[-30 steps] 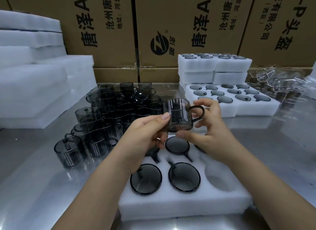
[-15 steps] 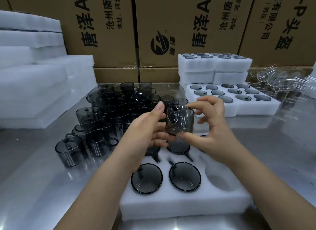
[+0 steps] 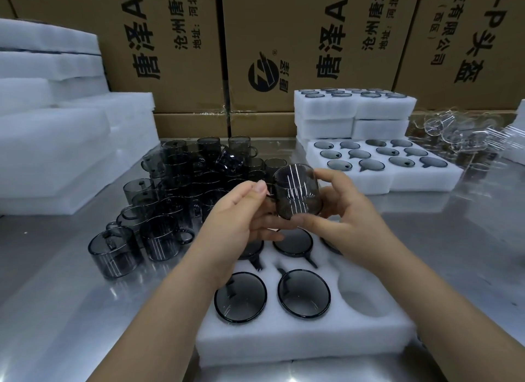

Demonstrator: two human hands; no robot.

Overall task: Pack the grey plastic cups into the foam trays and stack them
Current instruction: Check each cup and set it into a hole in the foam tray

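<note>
Smoky grey cup sits mid-frame, gripped between the left hand and right hand above the foam tray. Both hands hide the tray's far pockets, and the cup's handle is hard to make out. Loose cups crowd centre-left.

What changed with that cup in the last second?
The grey cup was turned between the left hand and right hand: its handle swung from the right side round to the left. Both hands kept hold of it above the foam tray. Its seated cups and the loose pile stayed put.
</note>
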